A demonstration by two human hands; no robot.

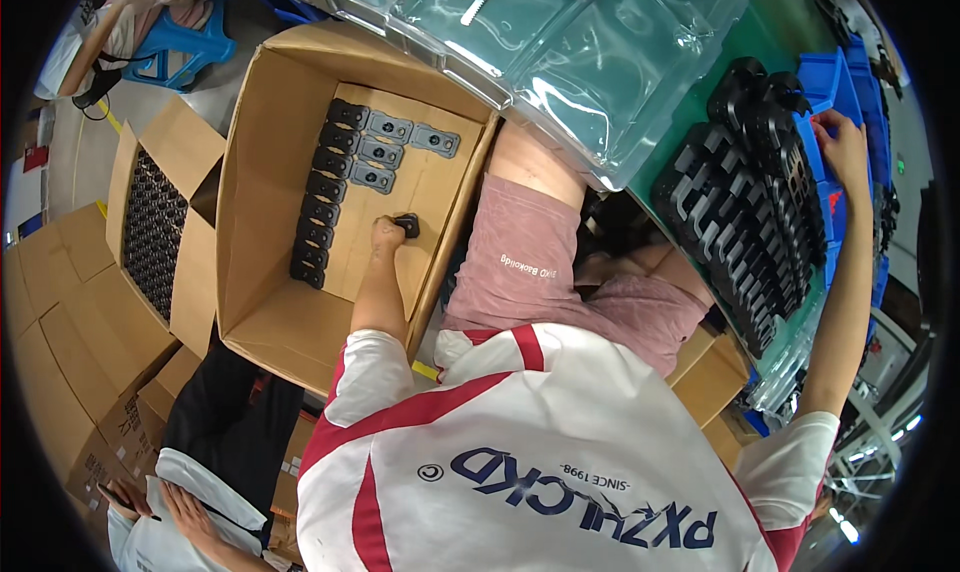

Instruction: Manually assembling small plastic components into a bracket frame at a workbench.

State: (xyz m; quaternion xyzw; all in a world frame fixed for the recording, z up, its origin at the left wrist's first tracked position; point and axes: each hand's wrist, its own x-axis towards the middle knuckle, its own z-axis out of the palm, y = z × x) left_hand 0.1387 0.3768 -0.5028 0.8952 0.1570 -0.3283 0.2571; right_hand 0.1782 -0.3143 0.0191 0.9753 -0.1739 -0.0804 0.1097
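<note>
My left hand point(386, 235) reaches down into a large open cardboard box point(262, 122), its fingers closed on a small black plastic part point(407, 225) just above the box floor. Along the box's left side stands a row of black plastic parts point(322, 187). Several flat grey-black plates point(381, 152) lie beside that row toward the far end. Far to the right, my right hand point(845, 150) is at a blue bin point(822, 80), with its fingertips by something small and red point(818, 122). Whether those fingers grip it is too small to tell.
Clear plastic trays point(610, 62) with toothed metal pieces cover the far bench. Stacked black moulded parts point(725, 202) line the green bench point(690, 137) at right. Another box point(152, 237) full of black parts stands left. People sit at upper left and lower left.
</note>
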